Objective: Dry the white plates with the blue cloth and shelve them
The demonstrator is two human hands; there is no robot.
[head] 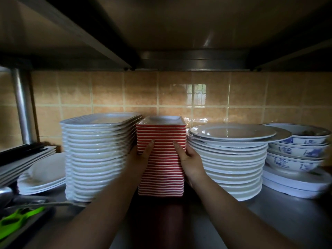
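At the far left edge of the steel shelf (287, 209) lie a green-handled tool (16, 220) and a few metal utensils, with a slanted pile of flat white trays (23, 162) above them and a low stack of shallow white dishes (43, 175) just beside. Next comes a tall stack of scallop-edged white plates (97, 155), standing on the shelf and leaning a little. The left hand (142, 155) is pressed between that stack and the stack of red-and-white square plates (161, 159), its fingers laid straight up the red stack's left face; its thumb is hidden, so a true grip cannot be confirmed. The right hand (188, 159) mirrors it on the other side, fingers straight along the right front corner and palm against the side, in the gap beside the stack of round white plates (230, 162). Further right sit blue-patterned bowls (298, 151) on oval white dishes (294, 184). The blue cloth is not in view. This looks like the shelving step: the hands seem to be steadying or squaring the red stack between the two white stacks, either to tidy it or to make room. The next move likely calls for even pressure from both palms and a slow slide, since the stacks stand almost touching and the tall left one could topple if nudged.
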